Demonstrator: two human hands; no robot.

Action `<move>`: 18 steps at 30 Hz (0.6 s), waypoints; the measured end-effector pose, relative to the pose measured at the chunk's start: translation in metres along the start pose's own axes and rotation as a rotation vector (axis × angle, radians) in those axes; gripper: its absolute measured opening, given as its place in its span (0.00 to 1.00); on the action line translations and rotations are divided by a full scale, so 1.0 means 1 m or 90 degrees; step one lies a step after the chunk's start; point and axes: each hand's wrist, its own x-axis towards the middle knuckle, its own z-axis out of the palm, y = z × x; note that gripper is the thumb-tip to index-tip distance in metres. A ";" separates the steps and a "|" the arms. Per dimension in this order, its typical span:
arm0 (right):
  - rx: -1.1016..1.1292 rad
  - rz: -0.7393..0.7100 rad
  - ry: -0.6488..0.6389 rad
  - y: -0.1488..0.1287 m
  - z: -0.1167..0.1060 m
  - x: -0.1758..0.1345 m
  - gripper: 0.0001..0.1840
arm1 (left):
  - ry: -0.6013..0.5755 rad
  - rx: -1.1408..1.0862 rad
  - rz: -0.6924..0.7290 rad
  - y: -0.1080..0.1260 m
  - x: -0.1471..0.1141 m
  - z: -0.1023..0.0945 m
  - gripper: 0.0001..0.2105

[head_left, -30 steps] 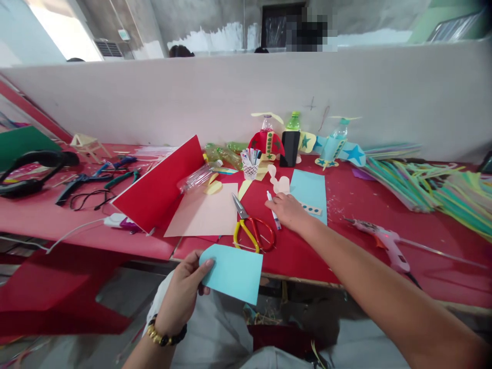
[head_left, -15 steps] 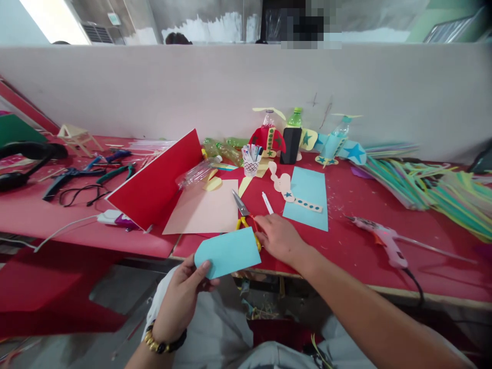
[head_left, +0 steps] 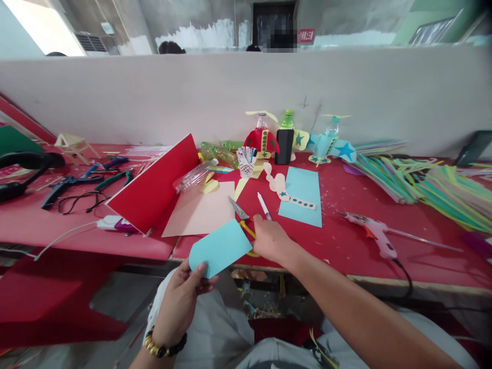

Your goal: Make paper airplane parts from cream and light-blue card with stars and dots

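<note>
Between thumb and fingers, my left hand [head_left: 187,289] holds a light-blue piece of card [head_left: 219,249] by its rounded end, above my lap at the table's front edge. My right hand [head_left: 271,237] is closed on the yellow-handled scissors [head_left: 238,208], which lie on the red table with their blades pointing away from me. Its fingertips are partly hidden behind the scissors' handle area. Just beyond that hand lies a white pen [head_left: 264,206]. A light-blue sheet [head_left: 310,184] rests to the right, with cut pale paper shapes [head_left: 280,187] overlapping its edge.
A red board [head_left: 161,189] leans at left beside a pale pink sheet [head_left: 203,212]. Behind stand a pen cup [head_left: 246,166] and decorated bottles [head_left: 326,141]. A pink glue gun [head_left: 372,233] lies at right, near bundled coloured strips [head_left: 400,179]. Pliers [head_left: 69,185] lie at far left.
The view has shifted slightly. My right hand has closed further round the scissors, and the blades look turned a little. The blue card in my left hand has tilted, its free end higher.
</note>
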 end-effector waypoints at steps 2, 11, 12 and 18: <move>0.059 0.033 0.013 0.008 -0.002 0.000 0.22 | -0.003 0.000 0.004 -0.001 0.000 0.001 0.15; 0.489 0.072 0.031 0.033 -0.018 -0.029 0.22 | -0.025 0.001 -0.002 -0.007 0.000 0.010 0.14; 0.538 0.069 0.023 0.034 -0.020 -0.032 0.20 | -0.027 0.000 -0.003 -0.008 0.000 0.012 0.14; 0.721 0.042 -0.023 0.041 -0.030 -0.053 0.13 | -0.046 0.000 -0.003 -0.011 -0.003 0.024 0.16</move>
